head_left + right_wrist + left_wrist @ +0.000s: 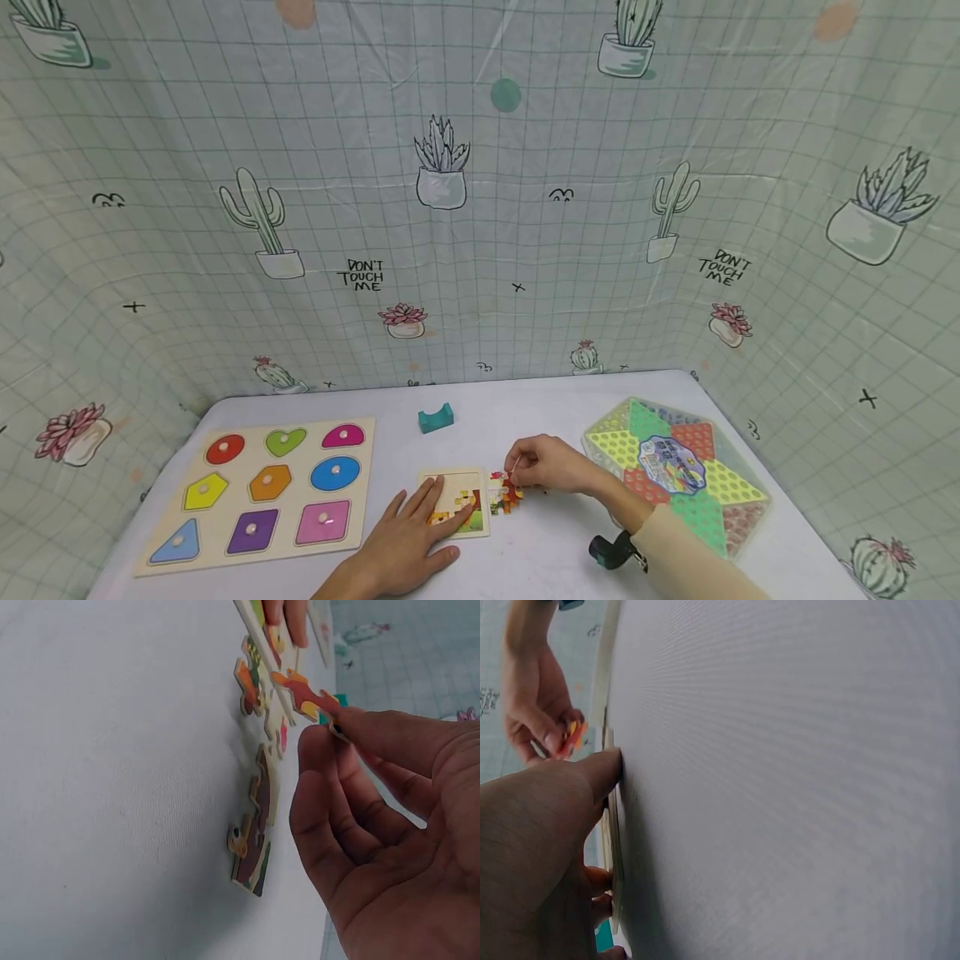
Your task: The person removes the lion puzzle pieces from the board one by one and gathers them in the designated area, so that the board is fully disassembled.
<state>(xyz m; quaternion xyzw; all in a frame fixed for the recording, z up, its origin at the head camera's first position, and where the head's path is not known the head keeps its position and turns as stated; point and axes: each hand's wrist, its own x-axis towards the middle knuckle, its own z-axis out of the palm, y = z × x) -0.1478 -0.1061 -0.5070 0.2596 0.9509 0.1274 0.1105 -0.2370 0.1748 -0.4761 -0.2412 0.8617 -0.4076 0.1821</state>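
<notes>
Puzzle piece (304, 696) pinched up beside the puzzle tray (485, 500)

The right hand (551, 465) reaches in from the lower right of the head view, forearm slanting toward the tray, wrist bent so the fingers point down and left. Its thumb and index finger grip one end of the piece; the other fingers curl loosely below the thumb. The piece is held above the bench (540, 408), close to the tray's right side and near the loose pieces (262, 810).

In the right wrist view, the piece's long axis slants from the fingers toward the upper left, its free end pointing to the tray. Whether it is a single piece or several joined is hard to tell.

The left hand (405, 537) lies palm down across the tray's left part, fingers straight and spread, gripping nothing; its thumb sits apart from the other fingers, at the near side. A teal block (437, 418) stands behind the tray.
</notes>
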